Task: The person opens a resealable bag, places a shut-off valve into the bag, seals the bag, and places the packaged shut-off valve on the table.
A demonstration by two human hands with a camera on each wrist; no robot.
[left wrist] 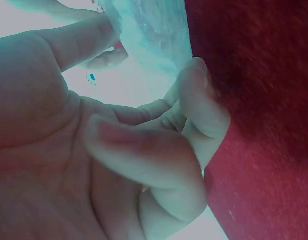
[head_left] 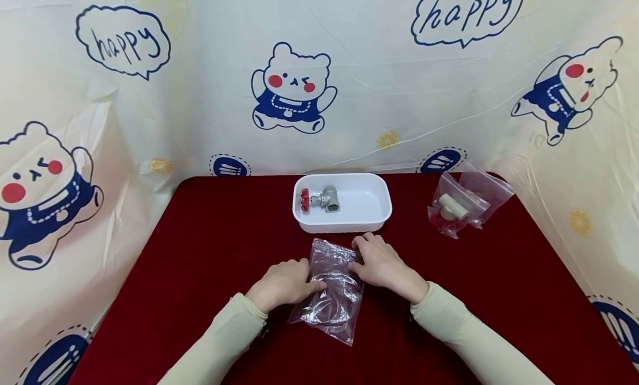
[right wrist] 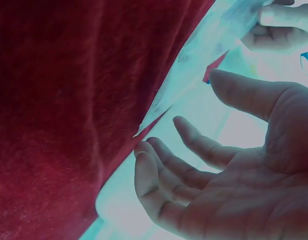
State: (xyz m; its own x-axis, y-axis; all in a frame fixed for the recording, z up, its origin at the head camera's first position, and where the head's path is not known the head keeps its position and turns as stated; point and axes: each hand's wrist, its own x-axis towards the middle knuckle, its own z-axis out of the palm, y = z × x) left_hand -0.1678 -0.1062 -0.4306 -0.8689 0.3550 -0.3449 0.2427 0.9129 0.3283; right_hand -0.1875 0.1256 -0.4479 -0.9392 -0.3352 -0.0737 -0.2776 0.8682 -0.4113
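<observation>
Pinching the clear bag (head_left: 335,302), left fingers (left wrist: 204,105) curl while right fingers (right wrist: 151,185) hang loosely parted beside it.

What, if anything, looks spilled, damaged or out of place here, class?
Nothing looks spilled, damaged or out of place. The clear bag in the left hand is creased and slanted, but that seems ordinary for thin plastic being handled. The valve lies inside the white tray, toward its left end.

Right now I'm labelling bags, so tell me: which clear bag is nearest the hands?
The clear bag on the near side of the white tray: it is being handled, while the bags to the tray's right lie untouched, a pale piece showing inside.
</observation>
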